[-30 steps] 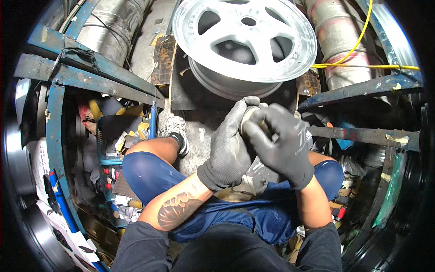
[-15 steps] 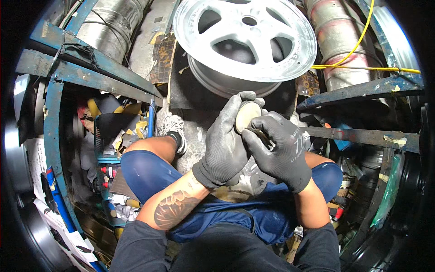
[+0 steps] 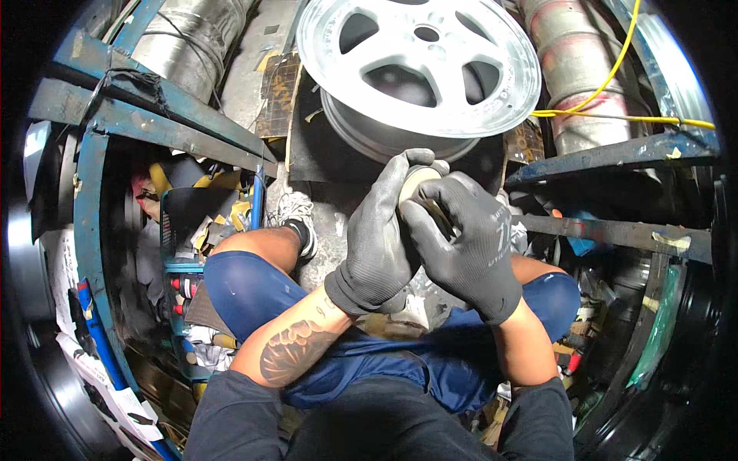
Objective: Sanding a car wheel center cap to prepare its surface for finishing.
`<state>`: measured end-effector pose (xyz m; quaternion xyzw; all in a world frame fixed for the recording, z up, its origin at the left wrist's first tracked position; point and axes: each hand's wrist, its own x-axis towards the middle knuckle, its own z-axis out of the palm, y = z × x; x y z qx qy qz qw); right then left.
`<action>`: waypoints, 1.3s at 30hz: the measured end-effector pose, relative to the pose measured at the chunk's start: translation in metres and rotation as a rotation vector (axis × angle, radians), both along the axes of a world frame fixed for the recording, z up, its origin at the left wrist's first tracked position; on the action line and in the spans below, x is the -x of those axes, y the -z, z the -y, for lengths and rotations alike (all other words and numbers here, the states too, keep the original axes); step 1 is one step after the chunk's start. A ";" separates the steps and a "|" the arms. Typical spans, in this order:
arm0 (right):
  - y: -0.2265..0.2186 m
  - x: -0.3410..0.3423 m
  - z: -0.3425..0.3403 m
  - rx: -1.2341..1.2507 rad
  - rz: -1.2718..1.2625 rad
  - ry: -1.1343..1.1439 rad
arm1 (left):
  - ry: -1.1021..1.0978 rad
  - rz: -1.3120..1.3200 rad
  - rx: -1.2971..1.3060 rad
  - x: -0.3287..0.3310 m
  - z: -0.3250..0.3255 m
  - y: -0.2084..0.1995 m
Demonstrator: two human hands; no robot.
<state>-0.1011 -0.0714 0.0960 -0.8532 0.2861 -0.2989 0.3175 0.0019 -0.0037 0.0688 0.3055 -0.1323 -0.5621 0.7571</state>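
Pale round disc (image 3: 414, 184) on the near side of the wheel (image 3: 492, 115)
Left hand (image 3: 377, 242) curls around it; right hand (image 3: 467, 242) pinches its edge, pale lettering on its glove (image 3: 492, 280).

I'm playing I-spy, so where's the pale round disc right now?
In the head view, the pale round disc is a little above and right of centre, between the left grip and right grip, just below the silver wheel in the picture.
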 end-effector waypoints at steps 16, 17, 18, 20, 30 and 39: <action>0.008 -0.009 -0.007 -0.061 0.095 0.088 | 0.028 -0.091 -0.028 -0.003 0.007 0.011; 0.008 -0.010 -0.006 -0.059 0.104 0.093 | 0.031 -0.092 -0.030 -0.002 0.006 0.012; 0.008 -0.008 -0.008 -0.055 0.083 0.093 | 0.025 -0.034 0.002 -0.001 0.005 0.014; 0.009 0.001 -0.003 -0.045 0.040 0.028 | -0.036 0.238 0.042 -0.002 0.002 0.008; 0.004 -0.007 0.000 0.005 0.128 0.041 | -0.010 0.118 0.047 0.002 -0.001 0.006; 0.005 0.002 -0.005 -0.018 -0.018 0.054 | -0.007 0.109 -0.014 0.003 0.003 0.008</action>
